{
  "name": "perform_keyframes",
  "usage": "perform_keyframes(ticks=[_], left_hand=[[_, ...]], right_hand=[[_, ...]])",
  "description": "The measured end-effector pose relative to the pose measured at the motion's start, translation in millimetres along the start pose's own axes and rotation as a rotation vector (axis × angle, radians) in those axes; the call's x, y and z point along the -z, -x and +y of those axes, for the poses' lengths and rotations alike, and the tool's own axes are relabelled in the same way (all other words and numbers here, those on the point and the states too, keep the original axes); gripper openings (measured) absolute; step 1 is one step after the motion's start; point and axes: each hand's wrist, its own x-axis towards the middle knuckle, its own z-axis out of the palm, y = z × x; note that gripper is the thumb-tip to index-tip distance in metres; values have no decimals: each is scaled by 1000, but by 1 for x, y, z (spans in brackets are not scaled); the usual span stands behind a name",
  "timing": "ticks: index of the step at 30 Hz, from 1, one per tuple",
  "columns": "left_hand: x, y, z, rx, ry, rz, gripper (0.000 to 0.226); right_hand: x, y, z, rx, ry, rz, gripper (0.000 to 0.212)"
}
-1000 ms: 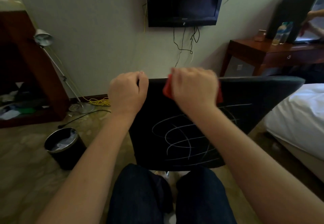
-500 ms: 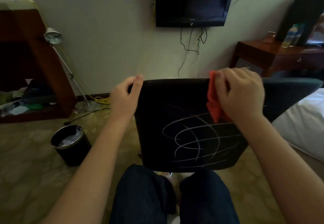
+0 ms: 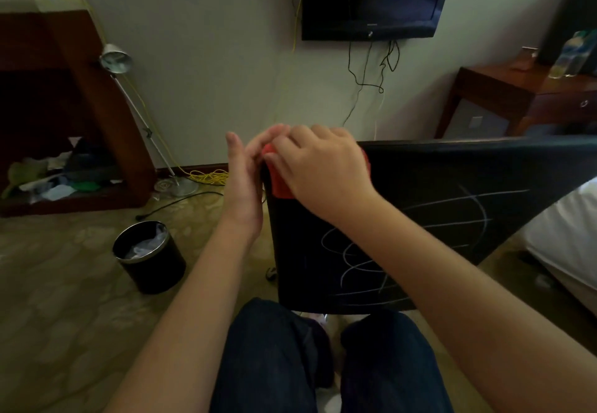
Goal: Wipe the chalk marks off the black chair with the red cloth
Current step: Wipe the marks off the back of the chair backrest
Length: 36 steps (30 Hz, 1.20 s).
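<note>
1. Chair (image 3: 429, 186): black back panel facing the camera, filling the centre-right; top edge runs from the hands out toward 3 o'clock.

2. Chalk marks (image 3: 420, 238): white loops and crossing lines on the lower and right part of the panel, at 4 to 5 o'clock from the cloth and apart from it; partly hidden by the right forearm.

3. Cloth (image 3: 280, 185): red, bunched at the chair's upper-left corner, lying against the panel. Most of it is covered by the right hand; a red patch shows below the fingers at 7 o'clock from the knuckles, and a small tip shows between the two hands.

4. Right hand (image 3: 319, 170): palm down over the cloth, fingers curled and closed onto it, pointing toward 10 o'clock, pressing it to the chair corner.

5. Left hand (image 3: 244, 180): just beside the chair's left edge, palm turned toward the panel, fingers nearly straight and loosely spread, tips meeting the right fingertips at the cloth's upper end. Whether it grips the cloth or the chair edge cannot be told.

6. Bin (image 3: 149, 256): black, round, on the floor at 8 o'clock from the hands, well apart.

7. Lamp (image 3: 115, 58): metal, leaning, at 10 o'clock.
</note>
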Motion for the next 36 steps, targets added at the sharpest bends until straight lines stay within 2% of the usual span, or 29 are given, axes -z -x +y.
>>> perform_keyframes(ticks=[2,6,9,13,16,19,21,24,27,30,33,36], left_hand=[[7,0,-1,31,-9,-5,74],[30,13,-16,56,-194,24,75],[35,22,-28,116,-163,-5,76],[22,26,-35,148,-51,-9,75],[28,22,-34,168,-34,-2,79],[36,19,-29,178,-98,18,81],[43,19,-27,191,-135,66,75],[54,20,-27,174,-171,112,69],[51,22,-25,145,-202,124,72],[39,21,-21,94,-233,115,61],[33,19,-17,78,-211,137,56],[33,17,-12,96,-207,161,58]], right_hand=[[13,8,15,1,-71,-1,32],[36,29,49,-199,-90,78,33],[30,28,44,-280,-57,84,38],[-4,6,-4,-203,38,107,28],[-22,-12,-29,-115,77,23,24],[-22,-14,-25,19,85,-17,24],[-14,-12,-12,49,0,47,31],[8,-1,19,-136,-87,136,33],[22,6,34,-274,-93,95,39],[9,-3,12,-209,-2,-2,39],[-10,-18,-21,-80,175,-140,25],[-16,-20,-25,33,145,-133,24]])
